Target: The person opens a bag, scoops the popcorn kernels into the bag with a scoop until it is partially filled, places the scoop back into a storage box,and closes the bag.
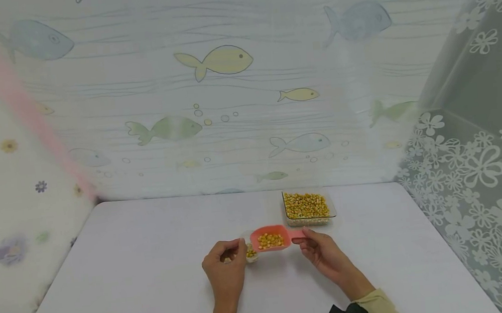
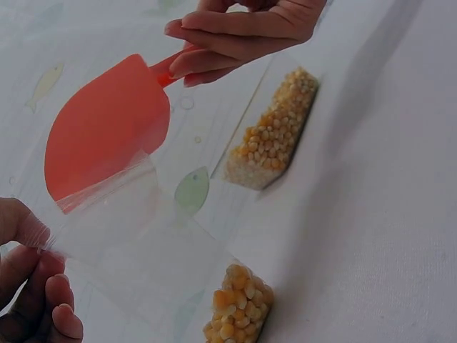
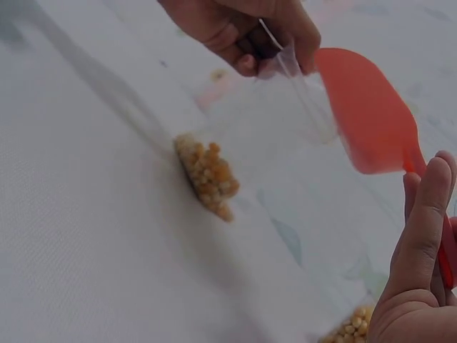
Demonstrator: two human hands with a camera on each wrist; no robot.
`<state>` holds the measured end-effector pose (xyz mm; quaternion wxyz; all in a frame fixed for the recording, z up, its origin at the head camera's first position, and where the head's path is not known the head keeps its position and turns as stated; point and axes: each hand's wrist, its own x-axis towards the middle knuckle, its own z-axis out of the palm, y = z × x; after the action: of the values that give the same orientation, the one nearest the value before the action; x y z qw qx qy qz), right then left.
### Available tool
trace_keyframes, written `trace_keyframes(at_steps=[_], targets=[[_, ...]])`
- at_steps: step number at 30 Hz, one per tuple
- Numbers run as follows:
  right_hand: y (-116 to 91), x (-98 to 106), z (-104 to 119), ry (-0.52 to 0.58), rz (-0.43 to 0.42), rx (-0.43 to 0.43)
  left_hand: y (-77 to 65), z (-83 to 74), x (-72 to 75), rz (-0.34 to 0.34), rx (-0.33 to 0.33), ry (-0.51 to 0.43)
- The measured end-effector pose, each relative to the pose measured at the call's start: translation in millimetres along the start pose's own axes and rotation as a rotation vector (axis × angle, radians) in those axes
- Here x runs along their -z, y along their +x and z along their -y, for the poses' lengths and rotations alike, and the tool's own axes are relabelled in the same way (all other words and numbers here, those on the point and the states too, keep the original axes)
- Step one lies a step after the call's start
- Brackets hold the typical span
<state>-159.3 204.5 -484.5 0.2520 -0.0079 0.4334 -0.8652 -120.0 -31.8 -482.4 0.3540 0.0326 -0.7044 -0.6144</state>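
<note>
My right hand (image 1: 326, 257) grips the handle of a red scoop (image 1: 269, 228) that holds yellow corn kernels (image 1: 270, 241). With thumb and fingers, my left hand (image 1: 227, 267) pinches the top edge of a clear plastic bag (image 2: 153, 236). Corn kernels fill the bottom of the bag, which stands on the table. In the left wrist view the scoop's front edge is at the bag's mouth; whether it reaches inside is hard to tell. The right wrist view shows the scoop (image 3: 371, 114) from below, beside the left fingers.
Behind the scoop, a glass container (image 1: 310, 221) full of corn kernels stands near the back edge of the white table (image 1: 131, 279). A fish-print curtain (image 1: 231, 143) hangs behind the table, with patterned sheets at both sides.
</note>
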Motion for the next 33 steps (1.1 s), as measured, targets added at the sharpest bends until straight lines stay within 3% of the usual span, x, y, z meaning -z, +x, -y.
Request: trace_keyframes(at_steps=[20, 27, 33], targets=[[3, -21, -5, -0.199, -0.241, 0.06, 1.0, 3.5, 1.1, 0.03, 0.064, 0.01], [3, -31, -3, -0.338, -0.343, 0.115, 1.4, 2.5, 1.4, 0.04, 0.075, -0.004], [6, -39, 0, -0.477, -0.38, 0.172, 2.0, 2.2, 1.4, 0.033, 0.06, -0.016]])
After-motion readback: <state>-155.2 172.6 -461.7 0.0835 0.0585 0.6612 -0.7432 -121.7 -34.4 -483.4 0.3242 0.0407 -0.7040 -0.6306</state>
